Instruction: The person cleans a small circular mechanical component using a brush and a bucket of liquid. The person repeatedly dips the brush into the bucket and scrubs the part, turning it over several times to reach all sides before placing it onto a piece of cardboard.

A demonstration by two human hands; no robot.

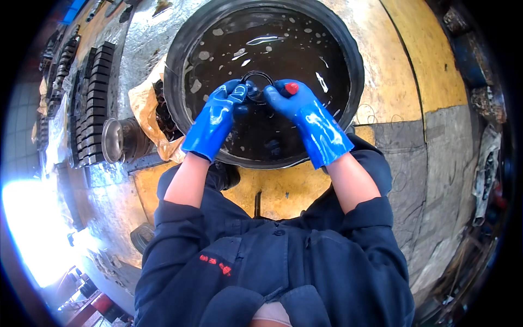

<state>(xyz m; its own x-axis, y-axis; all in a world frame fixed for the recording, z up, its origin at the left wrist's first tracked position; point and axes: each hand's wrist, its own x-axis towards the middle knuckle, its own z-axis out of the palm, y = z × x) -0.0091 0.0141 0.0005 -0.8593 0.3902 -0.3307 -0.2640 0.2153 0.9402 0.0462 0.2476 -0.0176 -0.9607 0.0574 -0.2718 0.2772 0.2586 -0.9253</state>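
Observation:
Both my hands wear wet blue rubber gloves and are held over a wide black tub point(356, 71) of dark liquid. Between them is a thin black ring point(258, 72), its upper arc showing above the fingers. My left hand point(220, 103) is closed on the ring's left side, thumb and fingers pinched together. Its right side is pinched by my right hand point(297, 103). A small red patch point(292, 88) shows at that glove's fingers; I cannot tell whether it belongs to the glove. The ring's lower part is hard to make out against the liquid.
Left of the tub stand an open brown bag point(144, 106) with dark parts inside and a metal cylinder point(113, 140). Rows of black ribbed parts point(97, 103) lie farther left. Pale scraps of foam float on the liquid. Cluttered shelving point(485, 103) lines the far right.

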